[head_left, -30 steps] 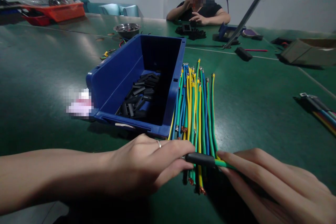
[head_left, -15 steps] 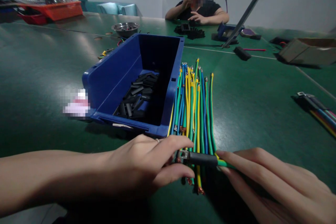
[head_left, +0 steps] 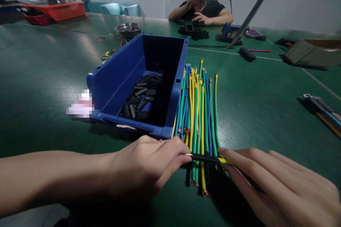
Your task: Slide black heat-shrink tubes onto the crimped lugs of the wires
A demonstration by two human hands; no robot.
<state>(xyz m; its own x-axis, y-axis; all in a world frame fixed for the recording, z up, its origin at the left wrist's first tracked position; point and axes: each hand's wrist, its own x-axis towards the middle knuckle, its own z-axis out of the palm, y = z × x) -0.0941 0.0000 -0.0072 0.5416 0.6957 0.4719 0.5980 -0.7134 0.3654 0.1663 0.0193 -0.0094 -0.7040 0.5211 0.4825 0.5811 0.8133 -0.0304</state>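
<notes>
A green-yellow cable [head_left: 225, 161] with a black sleeve [head_left: 205, 158] near its end is held level between my hands. My left hand [head_left: 156, 165] pinches the metal lug at its left end, of which only a sliver shows. Thumb and fingers of my right hand [head_left: 269, 181] close on the cable just right of the sleeve. Beneath and beyond them lies a row of green, yellow and blue cables [head_left: 202, 113], some with bare copper ends toward me. Left of the row stands a blue bin [head_left: 134, 126] with short black sleeves [head_left: 141, 94] inside.
Across the green table [head_left: 253, 113] sits a person [head_left: 205, 10] near black parts. A metal bowl [head_left: 128, 30] and an orange basket [head_left: 69, 10] stand at the back left. On the right are a cardboard box [head_left: 314, 52], coloured cables [head_left: 325, 111] and a slanting metal pole [head_left: 255, 9].
My left thumb and fingers have closed on the lug, which was between them with its flat face visible. The sleeve and lug now show edge-on, turned about the cable's length.
</notes>
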